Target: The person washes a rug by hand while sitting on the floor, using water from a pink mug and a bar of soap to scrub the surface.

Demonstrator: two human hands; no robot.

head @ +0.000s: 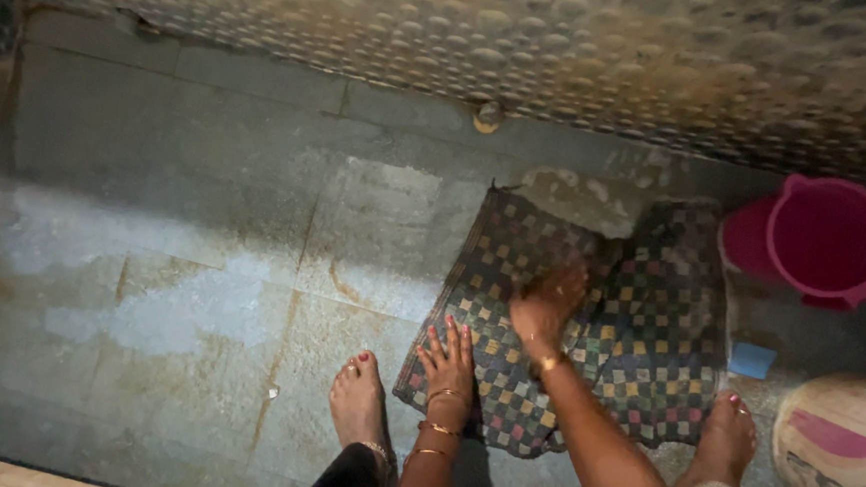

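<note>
The checked cloth (588, 323) lies spread on the wet floor (205, 209) near the wall, suds at its far edge. The left hand (448, 360) presses flat, fingers open, on its near-left corner; the right hand (545, 301), blurred, rubs its middle, grip unclear. Rinsing appears left.

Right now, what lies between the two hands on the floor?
In the head view, only the checkered cloth spans the gap: the left hand lies flat on its near edge, and the right hand presses farther in.

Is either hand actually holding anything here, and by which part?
Nothing is lifted. The left hand lies flat on the near left edge of the checkered cloth; the right hand, blurred, presses its middle.
</note>
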